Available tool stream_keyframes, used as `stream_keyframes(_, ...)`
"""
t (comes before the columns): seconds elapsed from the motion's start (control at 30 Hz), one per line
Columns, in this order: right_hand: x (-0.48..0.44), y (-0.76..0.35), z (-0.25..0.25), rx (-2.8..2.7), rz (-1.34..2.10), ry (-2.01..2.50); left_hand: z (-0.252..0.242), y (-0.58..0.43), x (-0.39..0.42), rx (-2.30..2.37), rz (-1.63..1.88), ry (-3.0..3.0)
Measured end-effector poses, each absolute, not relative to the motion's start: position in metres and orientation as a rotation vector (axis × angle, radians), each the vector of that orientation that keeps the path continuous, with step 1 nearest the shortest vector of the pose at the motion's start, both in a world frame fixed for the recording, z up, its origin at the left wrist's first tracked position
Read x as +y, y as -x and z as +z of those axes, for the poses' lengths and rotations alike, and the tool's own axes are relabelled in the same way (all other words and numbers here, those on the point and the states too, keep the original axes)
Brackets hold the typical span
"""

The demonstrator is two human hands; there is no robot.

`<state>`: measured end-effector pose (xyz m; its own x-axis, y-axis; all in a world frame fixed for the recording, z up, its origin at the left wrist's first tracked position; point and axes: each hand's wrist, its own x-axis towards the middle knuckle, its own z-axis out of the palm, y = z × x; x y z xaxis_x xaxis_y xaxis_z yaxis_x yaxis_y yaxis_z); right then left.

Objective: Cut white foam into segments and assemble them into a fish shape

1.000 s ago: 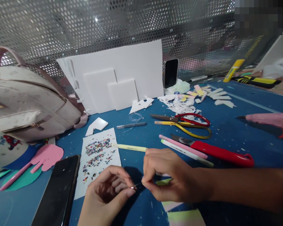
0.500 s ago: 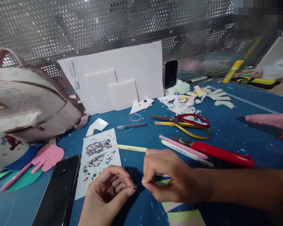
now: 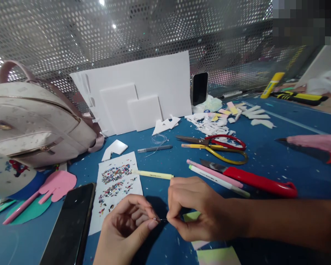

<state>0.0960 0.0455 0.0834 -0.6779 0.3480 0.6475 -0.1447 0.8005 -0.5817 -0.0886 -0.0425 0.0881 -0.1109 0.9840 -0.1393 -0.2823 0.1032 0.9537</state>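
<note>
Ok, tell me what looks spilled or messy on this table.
White offcuts lie strewn in a heap behind the scissors, and loose beads are scattered over the white sheet. Small flecks dot the blue table. Nothing looks broken; the left hand and right hand pinch a fine strand.

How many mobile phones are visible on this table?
2. The flat phone lies at the near left of the table; the upright phone leans on the mesh wall at the back. Others may be hidden.
</note>
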Motion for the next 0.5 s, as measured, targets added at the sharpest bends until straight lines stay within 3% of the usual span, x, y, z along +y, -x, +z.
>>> stream_keyframes(0.5,0.0471,-0.0949,0.0801,-2.307,0.637,0.066,0.0829,0.0927,-0.0462,1.199,1.224,-1.039)
